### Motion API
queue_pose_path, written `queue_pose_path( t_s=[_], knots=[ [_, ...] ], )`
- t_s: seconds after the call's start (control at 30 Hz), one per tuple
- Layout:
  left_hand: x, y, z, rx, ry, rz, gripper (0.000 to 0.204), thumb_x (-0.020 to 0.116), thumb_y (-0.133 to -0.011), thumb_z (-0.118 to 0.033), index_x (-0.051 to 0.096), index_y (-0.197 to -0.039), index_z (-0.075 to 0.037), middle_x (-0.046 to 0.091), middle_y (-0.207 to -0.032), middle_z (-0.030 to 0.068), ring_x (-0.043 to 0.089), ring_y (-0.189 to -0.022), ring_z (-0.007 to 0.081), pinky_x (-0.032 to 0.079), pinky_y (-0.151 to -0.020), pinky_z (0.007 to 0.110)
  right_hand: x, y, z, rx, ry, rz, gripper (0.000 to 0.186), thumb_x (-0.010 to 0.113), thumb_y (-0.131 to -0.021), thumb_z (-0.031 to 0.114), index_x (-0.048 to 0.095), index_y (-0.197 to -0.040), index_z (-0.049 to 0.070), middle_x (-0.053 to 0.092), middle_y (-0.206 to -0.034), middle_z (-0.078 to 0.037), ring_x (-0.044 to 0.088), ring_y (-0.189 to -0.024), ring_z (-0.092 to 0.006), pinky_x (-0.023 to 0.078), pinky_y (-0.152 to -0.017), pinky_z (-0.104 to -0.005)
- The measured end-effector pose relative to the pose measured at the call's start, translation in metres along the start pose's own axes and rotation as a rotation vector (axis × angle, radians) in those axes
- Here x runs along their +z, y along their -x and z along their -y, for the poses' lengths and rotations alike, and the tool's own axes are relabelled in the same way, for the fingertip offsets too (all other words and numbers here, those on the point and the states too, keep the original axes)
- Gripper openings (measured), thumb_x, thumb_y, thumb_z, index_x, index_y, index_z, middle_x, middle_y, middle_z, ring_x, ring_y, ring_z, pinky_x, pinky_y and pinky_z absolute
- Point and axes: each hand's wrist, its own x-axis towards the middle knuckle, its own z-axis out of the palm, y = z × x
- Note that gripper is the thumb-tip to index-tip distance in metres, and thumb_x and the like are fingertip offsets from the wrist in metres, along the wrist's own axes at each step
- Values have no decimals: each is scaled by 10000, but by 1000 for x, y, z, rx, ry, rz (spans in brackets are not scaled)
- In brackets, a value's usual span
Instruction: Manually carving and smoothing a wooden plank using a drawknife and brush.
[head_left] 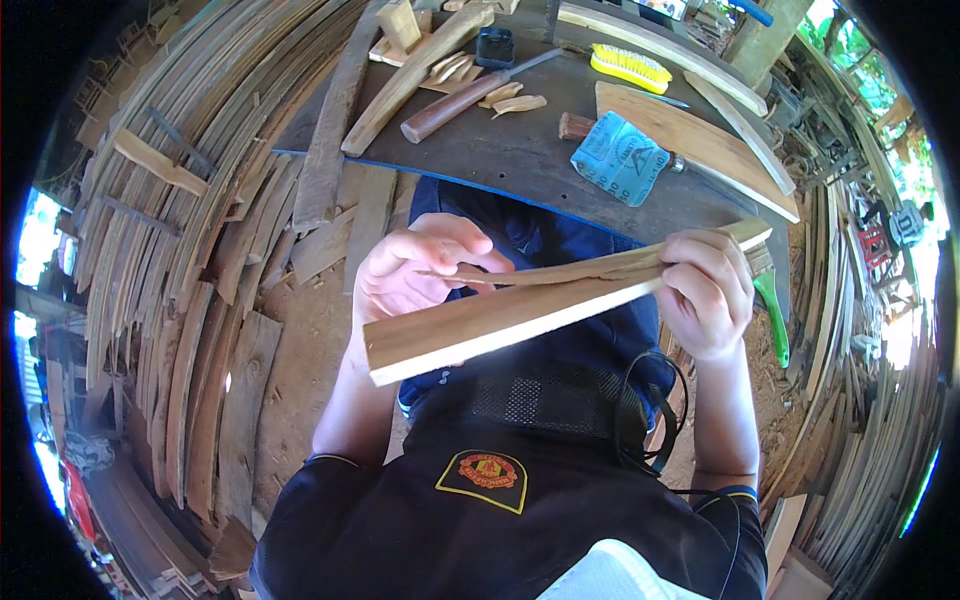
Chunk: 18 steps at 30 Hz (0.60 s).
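Observation:
A pale wooden board (500, 318) lies slantwise in front of me, its right end higher. My right hand (706, 290) wraps around the board near that end. Along its upper edge a thin wood sliver (540, 273) is split away, with a ragged crack close to my right fingers. My left hand (425, 262) has its curled fingers around the loose left end of the sliver, above the board's left part. The left thumb is hard to make out.
On the dark workbench (470, 165) are a wooden-handled chisel (470, 100), a yellow brush (630, 68), blue sandpaper (620, 158), wood chips (520, 104) and boards. A green-handled brush (772, 310) hangs at the right. Stacked planks (190, 250) stand on both sides.

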Motion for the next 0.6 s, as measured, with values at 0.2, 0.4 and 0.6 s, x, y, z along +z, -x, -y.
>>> queue_pose_path(
  t_s=[0.2,0.4,0.6],
  knots=[
    [12,-5,-13,164,-14,70,418,811,-707,-123,525,-1007,-65,584,-1072,129,587,-1069,346,513,-866,474,-20,-22,18,-6,20,47,336,708,-595,34,541,-886,52,655,-875,-100,619,-721,-253,485,-570,-331],
    [25,-10,-19,303,95,34,203,685,-848,-125,518,-930,-44,591,-924,146,641,-926,371,527,-838,491,-30,-23,44,35,72,36,386,752,-603,62,568,-942,48,663,-854,-112,605,-680,-231,465,-533,-316],
    [30,-16,-25,389,0,89,139,567,-931,-171,482,-904,-64,586,-935,133,657,-836,341,478,-761,440,-24,-23,48,79,73,-6,395,765,-561,23,618,-927,38,657,-828,-84,601,-665,-214,461,-526,-288]
  ],
)
